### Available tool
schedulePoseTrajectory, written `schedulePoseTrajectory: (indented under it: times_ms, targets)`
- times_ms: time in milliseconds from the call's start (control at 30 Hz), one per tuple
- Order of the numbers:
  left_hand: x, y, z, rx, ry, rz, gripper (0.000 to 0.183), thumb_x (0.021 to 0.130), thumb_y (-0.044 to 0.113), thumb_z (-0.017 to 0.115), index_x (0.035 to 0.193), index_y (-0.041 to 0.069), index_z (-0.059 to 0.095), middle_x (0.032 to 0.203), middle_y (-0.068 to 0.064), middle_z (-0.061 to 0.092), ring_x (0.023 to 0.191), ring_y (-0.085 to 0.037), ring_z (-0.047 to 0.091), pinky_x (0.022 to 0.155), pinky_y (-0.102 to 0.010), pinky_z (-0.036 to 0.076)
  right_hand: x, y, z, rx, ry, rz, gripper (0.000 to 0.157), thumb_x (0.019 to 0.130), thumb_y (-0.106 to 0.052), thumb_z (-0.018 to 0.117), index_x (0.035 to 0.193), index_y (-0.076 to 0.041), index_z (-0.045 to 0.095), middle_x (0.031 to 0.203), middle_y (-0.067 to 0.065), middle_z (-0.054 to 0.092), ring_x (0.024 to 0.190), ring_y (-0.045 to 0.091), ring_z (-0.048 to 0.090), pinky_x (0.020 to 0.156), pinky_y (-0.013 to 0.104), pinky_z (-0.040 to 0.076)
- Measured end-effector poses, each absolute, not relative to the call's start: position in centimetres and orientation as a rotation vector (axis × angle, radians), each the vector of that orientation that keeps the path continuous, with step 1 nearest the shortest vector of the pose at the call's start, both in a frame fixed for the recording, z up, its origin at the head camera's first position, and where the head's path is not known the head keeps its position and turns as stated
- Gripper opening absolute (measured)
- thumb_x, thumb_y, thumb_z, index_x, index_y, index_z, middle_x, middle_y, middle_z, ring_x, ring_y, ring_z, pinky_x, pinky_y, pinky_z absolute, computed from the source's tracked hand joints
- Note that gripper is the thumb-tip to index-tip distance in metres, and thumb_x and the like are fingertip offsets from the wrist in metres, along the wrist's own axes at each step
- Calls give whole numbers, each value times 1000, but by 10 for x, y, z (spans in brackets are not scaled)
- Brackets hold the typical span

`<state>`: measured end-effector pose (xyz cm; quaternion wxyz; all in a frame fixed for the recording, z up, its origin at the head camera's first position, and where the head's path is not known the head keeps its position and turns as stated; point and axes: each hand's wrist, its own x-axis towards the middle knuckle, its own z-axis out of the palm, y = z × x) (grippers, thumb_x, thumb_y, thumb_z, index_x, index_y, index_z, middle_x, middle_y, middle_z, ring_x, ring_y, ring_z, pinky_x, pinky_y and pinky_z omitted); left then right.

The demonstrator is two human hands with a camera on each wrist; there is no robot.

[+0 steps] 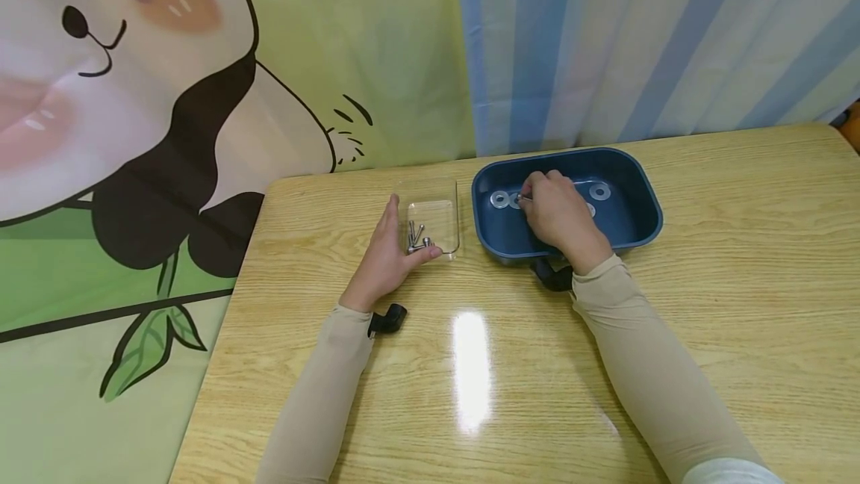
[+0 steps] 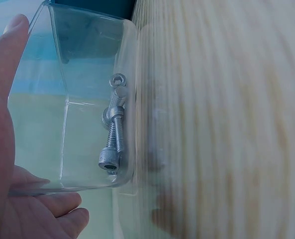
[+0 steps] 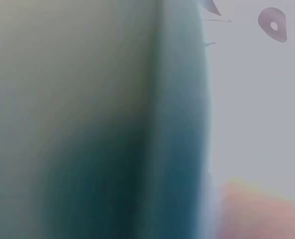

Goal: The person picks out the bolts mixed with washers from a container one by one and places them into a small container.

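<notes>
My left hand [image 1: 386, 260] holds a clear plastic box [image 1: 446, 215] at its near left corner, thumb along the front wall and fingers by the left side. Inside lie several silver socket-head bolts [image 2: 116, 119], heaped toward the near left end. My right hand [image 1: 561, 216] reaches into a dark blue bin [image 1: 631, 222], its thumb and fingertips pinching a small silver metal piece [image 1: 525, 199], mostly hidden by the fingers. Flat round washers lie on the bin floor, one washer [image 1: 500, 199] left of the hand and another washer [image 1: 600, 190] to its right.
Both containers stand side by side toward the back of a wooden table [image 1: 430, 394]. Close behind them hangs a printed curtain [image 1: 396, 58]. A black wrist camera [image 1: 554, 275] sits against the bin's front wall. The right wrist view is mostly blurred bin wall.
</notes>
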<state>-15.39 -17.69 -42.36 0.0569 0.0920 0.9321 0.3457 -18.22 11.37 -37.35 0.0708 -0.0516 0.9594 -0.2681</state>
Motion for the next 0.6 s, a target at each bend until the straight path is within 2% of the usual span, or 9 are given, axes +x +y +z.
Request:
schedulePoseTrajectory:
  times_ms: [333,600]
  targets:
    - [-153,-177,-423,276,2833,1040,124,83,64,72,162,8,-6,168,-12,-2,153,-31,6,121,-50,16,-175,108,-366,-213,2913,-826,19,103,-15,58,113,2,60,115,24,53,107,39,50,91,53,45]
    - [-154,-177,-424,268,2832,1044,123,84,60,74,162,11,-8,168,-12,-1,153,-31,7,121,-50,17,-171,102,-361,-242,2914,-830,20,103,-14,57,116,1,60,115,23,52,109,39,49,92,53,44]
